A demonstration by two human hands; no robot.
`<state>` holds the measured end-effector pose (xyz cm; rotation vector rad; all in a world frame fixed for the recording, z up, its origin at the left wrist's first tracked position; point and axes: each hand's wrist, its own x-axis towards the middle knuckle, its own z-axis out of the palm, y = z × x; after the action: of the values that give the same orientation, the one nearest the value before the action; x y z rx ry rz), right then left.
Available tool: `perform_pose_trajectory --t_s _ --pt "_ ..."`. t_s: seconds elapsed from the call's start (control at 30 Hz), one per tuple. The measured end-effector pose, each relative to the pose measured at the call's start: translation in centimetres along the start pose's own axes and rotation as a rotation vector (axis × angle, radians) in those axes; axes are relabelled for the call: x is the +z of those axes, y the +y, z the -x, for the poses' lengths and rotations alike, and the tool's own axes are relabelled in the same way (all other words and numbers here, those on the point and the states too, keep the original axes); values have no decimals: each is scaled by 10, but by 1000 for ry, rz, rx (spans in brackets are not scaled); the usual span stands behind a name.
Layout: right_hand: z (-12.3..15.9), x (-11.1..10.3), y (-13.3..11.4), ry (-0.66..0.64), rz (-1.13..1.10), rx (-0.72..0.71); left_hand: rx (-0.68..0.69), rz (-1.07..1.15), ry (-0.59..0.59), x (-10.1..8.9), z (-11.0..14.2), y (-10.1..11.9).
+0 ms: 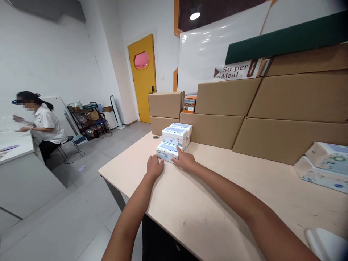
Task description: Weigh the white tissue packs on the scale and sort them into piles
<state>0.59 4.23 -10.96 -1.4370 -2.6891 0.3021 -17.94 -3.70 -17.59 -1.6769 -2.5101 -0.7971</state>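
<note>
A white tissue pack with a floral print (166,150) lies on the light wooden table (206,203). My left hand (154,166) presses against its left end, fingers bent at the near corner. Gripping the right end is my right hand (185,159), with the thumb at the near side and a finger over the top. Directly behind, more tissue packs (174,136) are stacked higher, touching or nearly touching the front one. Some of my fingertips are hidden by the hands and the pack.
Large cardboard boxes (212,130) line the table's back. More tissue packs (326,174) are stacked at the right. A roll of tape (156,137) lies near the far left edge. Across the aisle, a person (49,123) sits at a white counter (24,152).
</note>
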Motion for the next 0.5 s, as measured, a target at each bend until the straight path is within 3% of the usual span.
perform_pose_trajectory --t_s 0.17,0.27,0.37,0.5 --pt "12 -11 4 -18 67 -43 24 -32 -15 -2 -7 0" --pt "31 -28 21 -1 98 -68 52 -45 -38 -8 -14 2" --pt "56 -49 58 15 129 -53 108 -45 -67 -20 -26 3" --pt "103 -73 127 34 146 78 175 -29 -93 -32 -48 2"
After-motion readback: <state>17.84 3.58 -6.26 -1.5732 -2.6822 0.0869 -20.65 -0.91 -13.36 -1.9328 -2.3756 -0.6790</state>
